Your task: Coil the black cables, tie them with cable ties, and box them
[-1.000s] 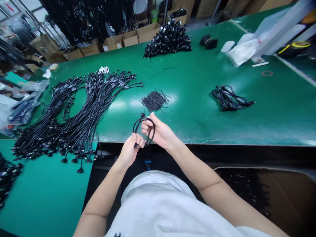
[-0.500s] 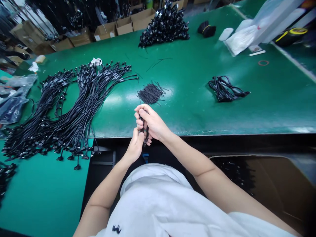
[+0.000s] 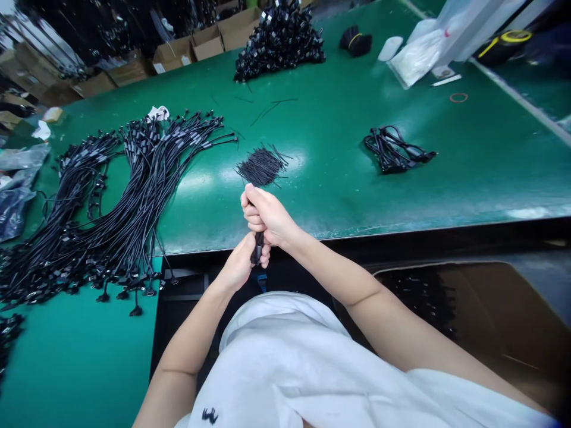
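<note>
My left hand point(image 3: 241, 261) and my right hand point(image 3: 270, 217) meet just in front of the table's near edge. Both are closed around a small folded black cable point(image 3: 257, 248), of which a dark end shows between them; the fingers cover the rest. My right hand is the upper one, its thumb lying along the top of its fist. Directly beyond it on the table is a pile of short thin black ties point(image 3: 262, 166).
Long black cables with connectors point(image 3: 138, 178) lie in bunches at left. A heap of black coiled cables point(image 3: 281, 44) sits at the back. One cable bundle point(image 3: 397, 150) lies at right, and a cardboard box point(image 3: 486, 315) stands below the table edge.
My right hand has closed more tightly into a fist, its thumb now stretched forward over the cable. The whole view has shifted slightly, moving the table's things leftward in the picture.
</note>
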{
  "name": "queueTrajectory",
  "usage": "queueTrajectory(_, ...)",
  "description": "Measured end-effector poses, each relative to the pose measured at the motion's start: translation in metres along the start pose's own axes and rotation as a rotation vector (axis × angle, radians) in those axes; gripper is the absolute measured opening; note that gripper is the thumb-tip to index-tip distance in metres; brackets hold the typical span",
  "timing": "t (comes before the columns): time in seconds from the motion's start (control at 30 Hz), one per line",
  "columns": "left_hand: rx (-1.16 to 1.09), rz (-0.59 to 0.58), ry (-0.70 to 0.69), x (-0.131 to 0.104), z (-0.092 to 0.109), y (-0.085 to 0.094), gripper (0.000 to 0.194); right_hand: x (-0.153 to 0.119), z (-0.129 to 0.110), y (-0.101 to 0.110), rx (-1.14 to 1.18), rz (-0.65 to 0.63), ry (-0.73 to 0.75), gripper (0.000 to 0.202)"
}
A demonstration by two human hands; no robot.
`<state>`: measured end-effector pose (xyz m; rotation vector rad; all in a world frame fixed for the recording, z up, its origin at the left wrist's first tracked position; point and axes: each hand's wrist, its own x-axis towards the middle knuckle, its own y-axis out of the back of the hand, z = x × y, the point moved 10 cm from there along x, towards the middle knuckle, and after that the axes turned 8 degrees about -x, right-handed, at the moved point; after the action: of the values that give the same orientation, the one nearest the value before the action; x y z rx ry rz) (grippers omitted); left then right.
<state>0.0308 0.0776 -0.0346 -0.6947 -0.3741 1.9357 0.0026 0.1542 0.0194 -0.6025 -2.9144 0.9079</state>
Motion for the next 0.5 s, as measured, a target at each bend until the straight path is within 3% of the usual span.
queueTrajectory(0.13, 0.030, -0.011, 0.152, 0.002, -0.003, 0.007, 0.044, -0.001, 0.001, -0.001, -0.079, 0.000, -0.001, 0.045)
queueTrajectory(0.33, -0.188, -0.152, 0.334, 0.007, -0.012, -0.009, 0.031, 0.000, 0.010, 0.002, -0.095, -0.082, -0.094, 0.040)
queueTrajectory(0.5, -0.248, -0.133, 0.305, 0.011, -0.019, -0.015, 0.029, 0.006, 0.011, 0.010, -0.213, -0.081, -0.068, 0.039)
